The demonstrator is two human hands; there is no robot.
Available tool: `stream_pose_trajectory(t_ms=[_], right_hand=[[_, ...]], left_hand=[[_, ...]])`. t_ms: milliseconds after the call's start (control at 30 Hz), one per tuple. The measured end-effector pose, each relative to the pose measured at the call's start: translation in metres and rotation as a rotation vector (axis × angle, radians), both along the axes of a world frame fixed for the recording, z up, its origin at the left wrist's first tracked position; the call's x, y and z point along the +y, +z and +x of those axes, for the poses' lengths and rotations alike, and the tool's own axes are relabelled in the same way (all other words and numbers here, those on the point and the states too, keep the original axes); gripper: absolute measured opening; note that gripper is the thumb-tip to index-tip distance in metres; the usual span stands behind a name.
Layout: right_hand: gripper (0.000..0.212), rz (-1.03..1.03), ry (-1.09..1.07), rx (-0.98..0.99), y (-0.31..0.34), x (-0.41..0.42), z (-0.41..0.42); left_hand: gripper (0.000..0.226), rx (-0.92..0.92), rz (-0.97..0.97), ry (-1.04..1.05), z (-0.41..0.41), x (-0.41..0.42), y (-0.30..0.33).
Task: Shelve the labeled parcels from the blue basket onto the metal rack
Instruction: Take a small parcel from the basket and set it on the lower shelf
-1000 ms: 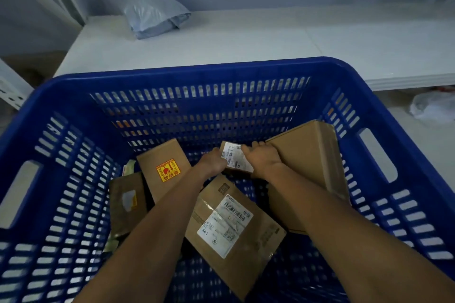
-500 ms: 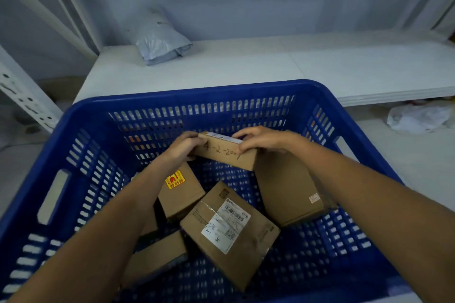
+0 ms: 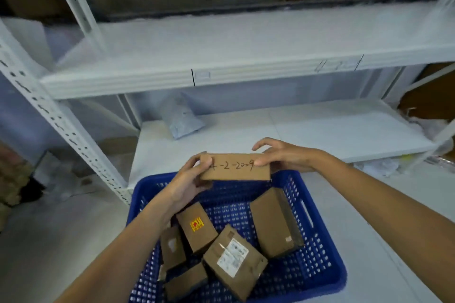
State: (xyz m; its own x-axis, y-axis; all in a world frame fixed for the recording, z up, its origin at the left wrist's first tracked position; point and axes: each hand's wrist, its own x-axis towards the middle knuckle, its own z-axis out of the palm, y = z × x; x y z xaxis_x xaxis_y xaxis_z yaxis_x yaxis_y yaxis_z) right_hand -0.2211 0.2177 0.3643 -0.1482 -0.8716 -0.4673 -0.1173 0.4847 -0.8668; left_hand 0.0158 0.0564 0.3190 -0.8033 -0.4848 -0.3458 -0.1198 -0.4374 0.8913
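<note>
Both hands hold a small flat cardboard parcel [image 3: 235,167] with "4-2-2009" handwritten on its side, raised above the far rim of the blue basket [image 3: 317,270]. My left hand [image 3: 190,179] grips its left end, thumb on the front face. My right hand [image 3: 280,156] pinches its right end, with the thumb on the writing and fingers over the top. Several cardboard parcels lie in the basket, among them one with a white label [image 3: 234,259], one with a yellow sticker [image 3: 195,229] and a larger box [image 3: 273,222]. The white metal rack [image 3: 221,66] stands directly ahead.
A grey mailer bag [image 3: 181,118] lies at the back left of the lower shelf [image 3: 332,128]. The rack's perforated upright [image 3: 56,125] slants down at the left. Crumpled white plastic [image 3: 379,167] lies on the floor at the right. Dark clutter sits on the floor at far left.
Both hands lifted the parcel out of the basket up to about the lower shelf's height. My view rose, bringing the upper shelf into sight.
</note>
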Motion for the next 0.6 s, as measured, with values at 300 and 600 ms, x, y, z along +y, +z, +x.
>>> stream_pose_trajectory(t_ms=[300, 600], right_hand=[[0.058, -0.186, -0.050, 0.026, 0.300, 0.032, 0.004], [0.058, -0.537, -0.142, 0.144, 0.606, 0.069, 0.032]], left_hand=[[0.087, 0.040, -0.141, -0.149, 0.015, 0.010, 0.314], [0.063, 0.197, -0.445, -0.123, 0.025, 0.041, 0.639]])
